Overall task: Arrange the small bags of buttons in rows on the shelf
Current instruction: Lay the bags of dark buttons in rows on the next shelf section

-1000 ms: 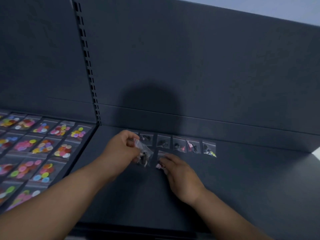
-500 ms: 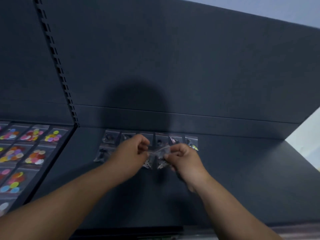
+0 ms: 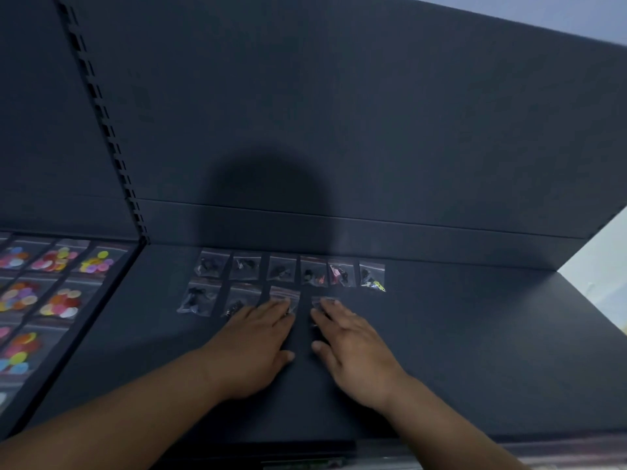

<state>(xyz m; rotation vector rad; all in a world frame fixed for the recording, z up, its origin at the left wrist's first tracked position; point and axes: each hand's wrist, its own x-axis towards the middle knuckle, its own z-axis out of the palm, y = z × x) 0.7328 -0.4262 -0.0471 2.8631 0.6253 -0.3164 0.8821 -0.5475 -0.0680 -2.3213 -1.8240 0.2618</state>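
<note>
Along the front row on the shelf (image 3: 475,334), our left hand (image 3: 254,347) lies flat on the third bag (image 3: 284,293), our right hand (image 3: 356,351) presses straight fingers on the fourth bag (image 3: 318,301), and the row, we reckon, grows rightward, nearer that hand.

On shelf (image 3: 475,334), back row of bags (image 3: 281,271), shorter front row (image 3: 200,298) just before it

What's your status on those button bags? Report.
Left hand open, flat on third front-row bag. Right hand open, pressing fourth bag. Back row of six laid. Nothing blocking the row.
</note>
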